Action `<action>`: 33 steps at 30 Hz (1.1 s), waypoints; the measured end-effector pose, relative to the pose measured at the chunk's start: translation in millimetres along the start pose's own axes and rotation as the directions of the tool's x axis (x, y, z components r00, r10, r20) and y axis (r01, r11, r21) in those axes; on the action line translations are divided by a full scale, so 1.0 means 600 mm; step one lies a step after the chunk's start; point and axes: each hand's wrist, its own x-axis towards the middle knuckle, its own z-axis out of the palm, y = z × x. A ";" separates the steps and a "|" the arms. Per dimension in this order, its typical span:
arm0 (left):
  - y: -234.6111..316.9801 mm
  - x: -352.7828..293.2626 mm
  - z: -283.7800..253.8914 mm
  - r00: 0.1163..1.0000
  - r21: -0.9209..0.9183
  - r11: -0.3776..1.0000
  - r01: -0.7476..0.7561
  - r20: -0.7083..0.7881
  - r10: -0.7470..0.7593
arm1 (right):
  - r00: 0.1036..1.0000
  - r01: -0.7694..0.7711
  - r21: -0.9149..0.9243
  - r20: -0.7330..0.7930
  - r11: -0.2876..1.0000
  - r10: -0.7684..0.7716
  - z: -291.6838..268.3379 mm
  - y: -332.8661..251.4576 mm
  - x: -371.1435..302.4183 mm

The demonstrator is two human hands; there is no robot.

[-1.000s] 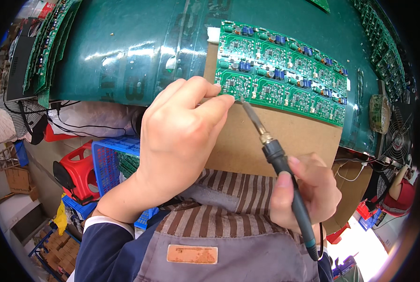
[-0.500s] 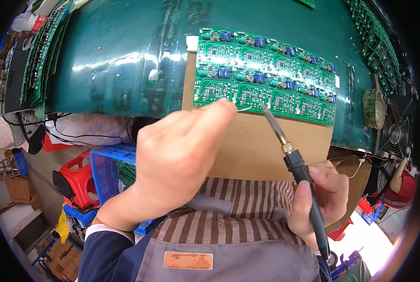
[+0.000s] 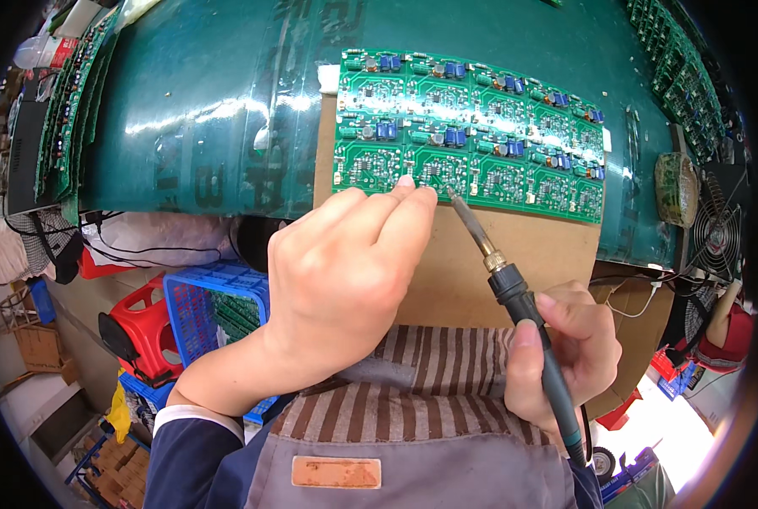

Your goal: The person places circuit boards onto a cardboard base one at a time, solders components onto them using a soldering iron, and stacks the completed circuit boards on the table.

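A panel of green circuit boards (image 3: 502, 174) with blue and dark parts lies on a sheet of brown cardboard (image 3: 515, 263) at the table's near edge. My right hand (image 3: 570, 352) grips the dark handle of a soldering iron (image 3: 515, 293). The iron's metal tip rests at or just above the panel's near edge, left of its middle. Just to the left, my left hand (image 3: 341, 259) is closed in a pinch, its fingertips over the same edge. It holds a thin solder wire, now mostly hidden by the fingers.
Upright green boards (image 3: 78, 110) stand at the table's left, and more boards (image 3: 680, 76) line the far right. A black fan (image 3: 718, 225) sits at the right edge. Below the table on the left are a blue crate (image 3: 201, 310) and a red stool (image 3: 146, 331).
The iron and my right hand have shifted left, the tip now nearer my left fingertips. My left hand has moved slightly right across the panel's edge. The view has shifted a little.
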 end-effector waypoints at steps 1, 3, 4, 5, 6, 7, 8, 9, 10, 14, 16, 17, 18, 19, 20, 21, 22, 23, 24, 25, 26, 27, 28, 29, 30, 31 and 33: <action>-0.001 0.000 0.001 1.000 0.000 1.000 -0.001 -0.001 0.001 | 1.000 0.000 0.003 0.012 1.000 0.000 0.000 0.000 -0.001; -0.002 0.004 0.002 1.000 -0.015 1.000 -0.014 -0.027 0.013 | 1.000 -0.009 0.013 0.006 1.000 0.009 -0.005 0.001 -0.002; -0.001 0.005 0.001 0.999 -0.019 1.000 -0.019 -0.026 0.019 | 1.000 -0.016 0.028 0.004 0.999 0.016 -0.007 0.001 -0.003; 0.001 0.005 -0.003 1.000 -0.039 0.999 0.015 -0.006 -0.015 | 1.000 -0.018 0.025 0.001 1.000 0.018 -0.010 0.002 -0.006; 0.002 0.005 -0.004 0.999 -0.058 0.997 0.049 0.016 -0.049 | 0.999 -0.024 0.005 -0.048 1.000 0.024 -0.012 0.003 -0.010; 0.002 0.006 -0.005 0.999 -0.060 0.997 0.046 0.016 -0.045 | 0.995 -0.031 -0.014 -0.098 0.999 0.030 -0.014 0.004 -0.014; 0.002 0.005 -0.005 0.998 -0.073 0.996 0.058 0.011 -0.057 | 0.993 -0.050 -0.007 -0.112 0.999 0.049 -0.019 0.004 -0.018; 0.002 0.005 -0.005 0.998 -0.085 0.994 0.070 0.007 -0.070 | 0.992 -0.049 -0.010 -0.114 0.999 0.048 -0.020 0.005 -0.020; 0.003 0.006 -0.005 0.998 -0.086 0.994 0.067 0.006 -0.067 | 0.993 -0.035 0.000 -0.114 0.999 0.035 -0.020 0.008 -0.022; 0.007 0.007 -0.006 0.995 -0.088 0.991 0.099 0.017 -0.098 | 0.998 -0.055 0.055 -0.011 0.997 0.056 -0.017 0.001 -0.011; 0.010 0.008 -0.004 0.993 -0.086 0.990 0.115 0.022 -0.114 | 0.999 -0.048 0.050 -0.019 0.998 0.049 -0.010 0.004 -0.007; 0.011 0.007 -0.002 0.994 -0.078 0.991 0.107 0.008 -0.107 | 0.999 -0.041 0.043 -0.023 0.998 0.042 -0.006 0.006 -0.005; 0.011 0.006 -0.001 0.995 -0.071 0.993 0.099 -0.005 -0.100 | 0.999 -0.040 0.047 -0.021 0.998 0.041 -0.003 0.009 -0.003; 0.010 0.005 0.001 0.995 -0.068 0.993 0.101 -0.005 -0.102 | 0.999 -0.010 0.042 -0.032 0.999 0.012 -0.001 0.012 -0.001; 0.010 0.004 0.004 0.996 -0.057 0.995 0.086 -0.023 -0.088 | 0.999 0.020 0.038 -0.040 0.999 -0.018 0.000 0.016 0.000; 0.009 0.003 0.006 0.997 -0.046 0.996 0.071 -0.041 -0.073 | 0.999 0.020 0.042 -0.036 0.999 -0.019 -0.002 0.016 0.000; 0.011 0.004 0.005 0.996 -0.043 0.996 0.075 -0.041 -0.077 | 1.000 -0.001 0.041 -0.005 0.999 0.001 -0.005 0.014 0.001; 0.013 0.006 0.003 0.996 -0.026 0.996 0.083 -0.018 -0.083 | 0.999 -0.022 0.034 0.026 0.999 0.021 -0.009 0.012 0.001; 0.016 0.008 0.001 0.996 -0.009 0.996 0.090 0.005 -0.090 | 0.999 -0.022 0.033 0.029 0.999 0.021 -0.010 0.011 0.001; 0.018 0.008 0.001 0.996 -0.009 0.996 0.092 0.004 -0.092 | 0.999 -0.015 0.039 0.029 0.999 0.014 -0.010 0.010 0.001; 0.020 0.009 0.000 0.995 0.002 0.995 0.098 0.025 -0.098 | 1.000 -0.010 0.040 0.024 0.999 0.009 -0.012 0.008 0.000; 0.023 0.010 -0.001 0.994 0.012 0.995 0.103 0.045 -0.104 | 1.000 -0.012 0.035 0.021 0.999 0.011 -0.016 0.008 -0.002; 0.026 0.011 -0.001 0.994 0.006 0.995 0.098 0.046 -0.098 | 1.000 -0.010 0.032 -0.021 0.999 0.011 -0.021 0.009 -0.005; 0.026 0.011 -0.001 0.993 -0.015 0.994 0.108 0.056 -0.107 | 0.998 -0.007 0.024 -0.065 1.000 0.008 -0.028 0.012 -0.010; 0.027 0.012 -0.001 0.991 -0.037 0.993 0.115 0.066 -0.113 | 0.997 -0.009 -0.045 -0.078 0.999 0.006 -0.037 0.015 -0.018; 0.029 0.011 -0.003 0.993 -0.052 0.993 0.102 0.064 -0.099 | 0.996 -0.010 -0.063 -0.087 0.998 0.004 -0.043 0.019 -0.019; 0.036 0.014 -0.007 0.980 -0.038 0.982 0.186 0.075 -0.183 | 0.982 -0.007 -0.092 -0.187 0.996 -0.011 -0.065 0.024 -0.023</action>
